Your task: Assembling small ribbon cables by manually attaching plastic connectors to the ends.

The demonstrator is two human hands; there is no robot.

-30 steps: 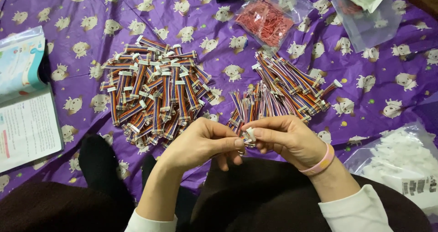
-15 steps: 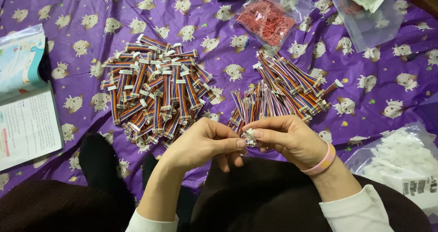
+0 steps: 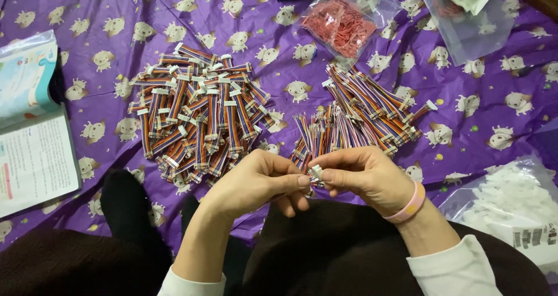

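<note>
1. Left hand (image 3: 256,182) and right hand (image 3: 366,177) meet near centre; the fingers of both pinch one small white connector (image 3: 315,174)
2. Banded cable pile (image 3: 197,121) lies far left
3. Loose cable pile (image 3: 363,118) lies just beyond the hands
4. Purple cloth (image 3: 290,57) lies under both piles

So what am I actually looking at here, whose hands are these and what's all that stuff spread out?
No machine here: a person wears a camera on the head, looking down at their own lap. The left hand and right hand pinch a small white connector between their fingertips. On the purple patterned cloth lie a pile of rainbow ribbon cables with white ends, and a second looser cable pile. Further back is a clear bag of red parts; at right a bag of white parts; at left an open booklet.
</note>
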